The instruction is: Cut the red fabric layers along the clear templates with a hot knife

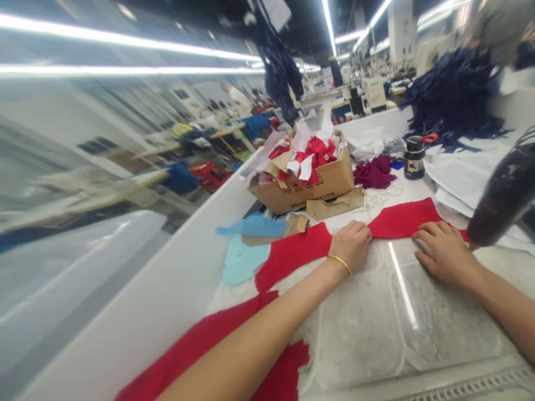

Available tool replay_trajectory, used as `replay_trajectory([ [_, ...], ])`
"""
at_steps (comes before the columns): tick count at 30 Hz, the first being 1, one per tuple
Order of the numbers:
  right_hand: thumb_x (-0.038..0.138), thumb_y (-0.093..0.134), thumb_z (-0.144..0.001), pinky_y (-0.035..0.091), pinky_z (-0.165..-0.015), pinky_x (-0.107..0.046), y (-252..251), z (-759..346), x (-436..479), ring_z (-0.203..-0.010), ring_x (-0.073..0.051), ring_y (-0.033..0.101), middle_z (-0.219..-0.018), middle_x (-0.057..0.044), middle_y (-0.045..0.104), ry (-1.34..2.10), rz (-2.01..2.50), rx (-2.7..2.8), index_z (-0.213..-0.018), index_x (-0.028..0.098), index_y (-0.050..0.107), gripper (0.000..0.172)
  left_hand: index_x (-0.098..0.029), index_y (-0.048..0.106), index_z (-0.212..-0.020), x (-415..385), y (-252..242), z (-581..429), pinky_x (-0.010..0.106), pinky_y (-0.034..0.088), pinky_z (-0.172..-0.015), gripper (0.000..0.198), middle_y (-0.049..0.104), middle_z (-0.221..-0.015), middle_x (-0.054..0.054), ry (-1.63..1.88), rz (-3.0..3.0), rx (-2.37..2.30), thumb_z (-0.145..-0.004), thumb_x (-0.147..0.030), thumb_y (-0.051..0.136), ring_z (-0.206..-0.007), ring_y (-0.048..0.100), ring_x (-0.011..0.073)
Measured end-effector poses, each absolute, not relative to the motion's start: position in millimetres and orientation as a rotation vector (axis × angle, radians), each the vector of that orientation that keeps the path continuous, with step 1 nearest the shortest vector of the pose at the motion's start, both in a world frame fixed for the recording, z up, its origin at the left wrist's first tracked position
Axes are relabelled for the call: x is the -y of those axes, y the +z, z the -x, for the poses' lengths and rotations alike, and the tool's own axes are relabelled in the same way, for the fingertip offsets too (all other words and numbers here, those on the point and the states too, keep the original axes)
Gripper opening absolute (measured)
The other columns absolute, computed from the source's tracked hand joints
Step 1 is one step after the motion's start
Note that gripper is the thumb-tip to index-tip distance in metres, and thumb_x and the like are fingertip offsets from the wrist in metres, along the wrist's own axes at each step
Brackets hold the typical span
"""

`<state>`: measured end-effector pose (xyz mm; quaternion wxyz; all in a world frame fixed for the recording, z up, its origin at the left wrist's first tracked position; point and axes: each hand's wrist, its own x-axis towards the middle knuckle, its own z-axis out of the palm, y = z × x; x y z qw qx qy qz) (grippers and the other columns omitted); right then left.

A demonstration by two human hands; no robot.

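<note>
A long red cloth piece point(401, 218) stretches across the work surface under both of my hands. My left hand point(351, 244), with a gold bangle at the wrist, closes its fingers on the cloth where it narrows; the fingertips are partly hidden. My right hand point(445, 249) lies on the cloth's near edge to the right, fingers spread and thumb apart. Beside it, a dark rounded machine part point(501, 192) hides the cloth's right end. More red cloth point(200, 340) lies under and beside my left forearm.
Beyond the cloth stands a cardboard box point(309, 186) full of red and white scraps. Light-blue pieces point(244, 259) lie at the left, near the table's raised white edge point(137, 312). A dark jar point(414, 159), maroon cloth point(375, 171) and a navy strip pile point(455, 94) are farther back.
</note>
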<state>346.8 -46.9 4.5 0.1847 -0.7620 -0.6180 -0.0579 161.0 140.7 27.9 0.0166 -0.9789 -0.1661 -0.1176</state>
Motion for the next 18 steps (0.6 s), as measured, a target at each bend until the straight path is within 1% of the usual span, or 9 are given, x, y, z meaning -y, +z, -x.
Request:
replay_trajectory([
  [8, 0.023, 0.060, -0.089, 0.050, -0.099, -0.052, 7, -340, 47, -0.117, -0.032, 0.058, -0.132, -0.009, 0.069, -0.084, 2.032, 1.821, -0.113, 0.023, 0.073, 0.027, -0.020, 0.060, -0.085, -132, 36, -157, 0.032, 0.049, -0.073, 0.018, 0.063, -0.089, 0.007, -0.470, 3.066, 0.523, -0.094, -0.008, 0.049, -0.087, 0.059, 0.0227],
  [14, 0.024, 0.059, -0.089, 0.050, -0.102, -0.055, 7, -340, 47, -0.117, -0.033, 0.059, -0.130, -0.013, 0.070, -0.076, 2.038, 1.780, -0.117, 0.019, 0.072, 0.031, -0.021, 0.056, -0.084, -121, 46, -152, 0.031, 0.048, -0.074, 0.017, 0.062, -0.086, 0.005, -0.564, 3.125, 0.478, -0.095, -0.010, 0.048, -0.085, 0.058, 0.0214],
  [18, 0.023, 0.058, -0.089, 0.050, -0.102, -0.055, 7, -341, 46, -0.117, -0.033, 0.059, -0.129, -0.013, 0.070, -0.051, 2.063, 1.753, -0.114, 0.018, 0.073, 0.029, -0.021, 0.053, -0.085, -114, 57, -141, 0.032, 0.050, -0.076, 0.019, 0.062, -0.085, 0.006, -0.657, 3.176, 0.469, -0.097, -0.011, 0.043, -0.084, 0.059, 0.0213],
])
